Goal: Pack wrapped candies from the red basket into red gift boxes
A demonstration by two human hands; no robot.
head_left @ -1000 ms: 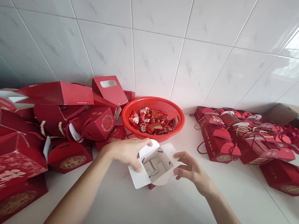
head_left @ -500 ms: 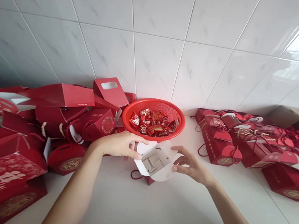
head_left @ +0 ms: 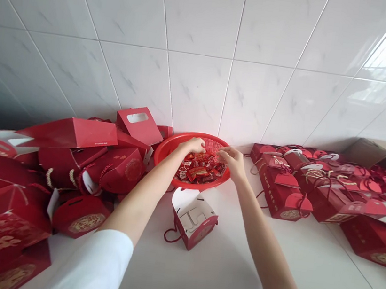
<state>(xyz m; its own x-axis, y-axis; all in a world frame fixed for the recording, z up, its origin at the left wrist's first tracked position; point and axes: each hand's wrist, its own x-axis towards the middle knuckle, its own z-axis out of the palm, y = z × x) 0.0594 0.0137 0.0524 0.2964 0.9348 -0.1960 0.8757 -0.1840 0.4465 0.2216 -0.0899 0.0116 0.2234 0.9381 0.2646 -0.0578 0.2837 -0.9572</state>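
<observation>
An open red box (head_left: 194,220) with a white inside and a dark red cord stands on the white table in front of the basket. Nothing shows inside it but its folded bottom. Behind it, the red plastic basket (head_left: 191,186) holds several red-wrapped sweets (head_left: 199,170). My left hand (head_left: 193,145) is over the left part of the basket, fingers bent and pointing right; what is under them is hidden. Over the basket's right rim is my right hand (head_left: 230,158), its fingers curled toward the sweets. Whether either hand touches a sweet is too small to tell.
Red boxes (head_left: 122,168) are piled on the left, some open. Rows of closed red boxes with cords (head_left: 286,194) stand on the right. A brown carton (head_left: 366,150) is at the far right, and a tiled wall (head_left: 196,93) rises behind the basket.
Both my hands have let go of the open box's flaps and moved forward over the basket. The box now stands by itself on the table, its red side showing.
</observation>
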